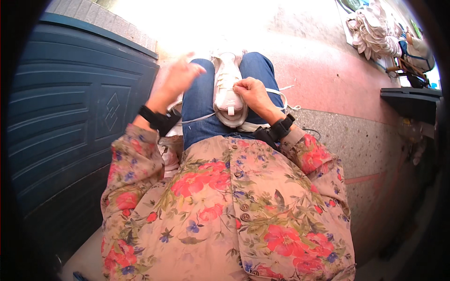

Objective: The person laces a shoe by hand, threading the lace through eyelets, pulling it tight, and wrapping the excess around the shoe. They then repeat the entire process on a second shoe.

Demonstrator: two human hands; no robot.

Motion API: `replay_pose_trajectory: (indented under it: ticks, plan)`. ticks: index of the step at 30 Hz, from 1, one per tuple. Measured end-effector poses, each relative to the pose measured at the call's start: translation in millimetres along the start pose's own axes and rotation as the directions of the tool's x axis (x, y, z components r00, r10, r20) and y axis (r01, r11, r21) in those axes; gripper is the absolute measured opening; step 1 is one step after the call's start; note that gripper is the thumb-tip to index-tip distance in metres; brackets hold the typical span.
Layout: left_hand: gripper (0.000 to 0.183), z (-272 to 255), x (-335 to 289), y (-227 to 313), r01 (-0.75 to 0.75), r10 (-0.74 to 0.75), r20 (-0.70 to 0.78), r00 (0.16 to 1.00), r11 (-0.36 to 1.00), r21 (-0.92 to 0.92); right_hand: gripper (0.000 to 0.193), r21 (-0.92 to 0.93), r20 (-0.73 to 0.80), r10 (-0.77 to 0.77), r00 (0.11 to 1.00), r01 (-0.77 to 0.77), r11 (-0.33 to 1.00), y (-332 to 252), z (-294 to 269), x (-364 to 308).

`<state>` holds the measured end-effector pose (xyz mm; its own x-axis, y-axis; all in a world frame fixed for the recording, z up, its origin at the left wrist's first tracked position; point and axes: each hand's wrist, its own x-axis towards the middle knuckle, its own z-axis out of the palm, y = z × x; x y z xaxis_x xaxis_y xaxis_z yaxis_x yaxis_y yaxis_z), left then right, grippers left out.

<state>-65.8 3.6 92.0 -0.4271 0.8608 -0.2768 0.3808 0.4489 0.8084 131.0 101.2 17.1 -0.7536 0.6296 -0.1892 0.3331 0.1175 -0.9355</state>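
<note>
A white sneaker (227, 96) rests on my lap between my thighs, its heel with a pull tab toward me. My right hand (254, 95) is closed in a pinch at the right side of its lacing, seemingly on a shoelace; the fingertips hide most of it. Left of the shoe, my left hand (178, 78) is raised above my thigh, somewhat blurred. Its thumb and fingers are apart, and nothing shows in them. Loose white laces (284, 99) trail over both thighs. Below my left forearm, another pale shoe (169, 158) is partly hidden by my clothing.
A dark blue panelled door (93, 93) stands close on my left. At the far right, a bunch of white laces or strips (375, 30) hangs near a bag-like bundle (416, 54). A dark ledge (408, 96) juts out below them. The floor (337, 136) is pink and speckled grey.
</note>
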Motion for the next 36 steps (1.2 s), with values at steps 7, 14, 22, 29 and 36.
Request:
replay_pose_trajectory:
  ticks: [7, 14, 22, 29, 36]
  plan:
    - [0.049, 61.4, -20.0, -13.9, -0.067, 0.071, 0.031, 0.997, 0.992, -0.105, 0.022, 0.054, -0.02, -0.056, 0.998, 0.057, 0.997, -4.7, 0.5, 0.1]
    - [0.054, 66.8, -16.5, -7.8, -0.088, 0.097, 0.076, 0.992, 0.989, -0.115, 0.022, 0.04, 0.008, -0.111, 0.994, 0.11, 0.993, 0.7, 8.1, 8.6]
    - [0.018, -15.8, -16.2, -85.8, -0.303, 0.451, -0.063, 0.89, 0.688, 0.659, 0.017, 0.217, 0.06, 0.076, 0.995, -0.087, 0.972, -17.9, -2.9, 10.1]
    - [0.018, -169.8, -94.3, -162.3, -0.34, -0.558, -0.538, 0.631, 0.425, -0.839, 0.025, 0.89, -0.168, -0.018, 0.986, 0.16, 0.427, -18.5, -136.6, -14.0]
    - [0.015, -169.1, -100.0, -155.4, -0.316, -0.385, -0.484, 0.786, 0.424, -0.849, 0.017, 0.791, -0.508, 0.0, 0.862, 0.466, 0.396, -16.4, -243.9, -73.8]
